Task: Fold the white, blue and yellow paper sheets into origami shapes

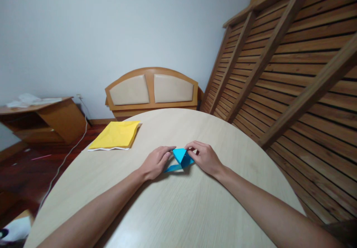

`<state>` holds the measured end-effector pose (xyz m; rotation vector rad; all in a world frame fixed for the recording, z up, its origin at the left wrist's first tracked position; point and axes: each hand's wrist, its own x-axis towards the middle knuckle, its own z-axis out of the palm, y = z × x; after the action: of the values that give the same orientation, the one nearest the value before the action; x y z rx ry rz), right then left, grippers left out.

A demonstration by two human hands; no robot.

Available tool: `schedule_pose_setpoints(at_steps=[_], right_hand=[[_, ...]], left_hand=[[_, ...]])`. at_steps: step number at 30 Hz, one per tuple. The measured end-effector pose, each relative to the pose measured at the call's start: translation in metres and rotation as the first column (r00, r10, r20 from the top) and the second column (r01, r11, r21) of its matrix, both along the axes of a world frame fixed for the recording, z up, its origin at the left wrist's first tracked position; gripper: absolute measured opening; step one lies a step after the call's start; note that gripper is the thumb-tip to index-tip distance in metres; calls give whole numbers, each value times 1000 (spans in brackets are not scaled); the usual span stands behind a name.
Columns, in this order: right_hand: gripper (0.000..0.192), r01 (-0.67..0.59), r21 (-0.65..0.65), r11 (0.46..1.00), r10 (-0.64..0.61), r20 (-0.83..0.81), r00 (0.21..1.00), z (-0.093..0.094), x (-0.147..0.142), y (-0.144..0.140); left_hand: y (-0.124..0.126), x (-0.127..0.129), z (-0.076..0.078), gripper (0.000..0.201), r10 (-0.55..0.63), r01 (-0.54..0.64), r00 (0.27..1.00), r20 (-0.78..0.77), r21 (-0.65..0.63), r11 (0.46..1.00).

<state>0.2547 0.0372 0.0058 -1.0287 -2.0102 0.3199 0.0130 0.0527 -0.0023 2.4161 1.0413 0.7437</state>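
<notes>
A small folded piece of blue paper [180,158] lies on the round pale wooden table [173,210], between my two hands. My left hand [156,162] presses on its left side, with fingertips reaching the top corner. From the right, my right hand [203,158] pinches the upper right edge between thumb and fingers. Part of the blue paper is hidden under my fingers.
A stack of yellow paper sheets [115,135] lies near the table's far left edge. Beyond the table stands a wooden headboard with beige panels [152,89]. A slatted wooden frame [292,73] leans at the right. A low wooden shelf [41,119] and a white cable [65,158] are at the left.
</notes>
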Motion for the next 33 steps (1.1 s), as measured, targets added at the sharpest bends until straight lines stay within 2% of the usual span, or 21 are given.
schedule_pose_setpoints(at_steps=[8,15,18,23,27,33], right_hand=[[16,11,-102,995,-25,-135,991,0,-2,1],[13,-9,-281,960,-74,-284,956,-3,-4,5],[13,-23,-332,943,-89,-317,944,-4,-5,7],[14,-42,-366,930,-85,-325,942,-4,-5,6],[14,-89,-357,930,-34,-326,945,-3,-5,5],[13,-145,-346,927,21,-338,941,-2,-6,2]], left_hand=[[-2,-4,3,65,-121,116,991,56,77,990],[-4,-2,9,57,-201,171,975,90,269,948],[-6,0,12,45,-197,162,978,75,327,931],[-7,2,12,10,-130,94,990,54,429,898],[-6,2,9,7,-120,101,993,21,401,910],[-5,2,3,31,-92,86,996,9,275,958]])
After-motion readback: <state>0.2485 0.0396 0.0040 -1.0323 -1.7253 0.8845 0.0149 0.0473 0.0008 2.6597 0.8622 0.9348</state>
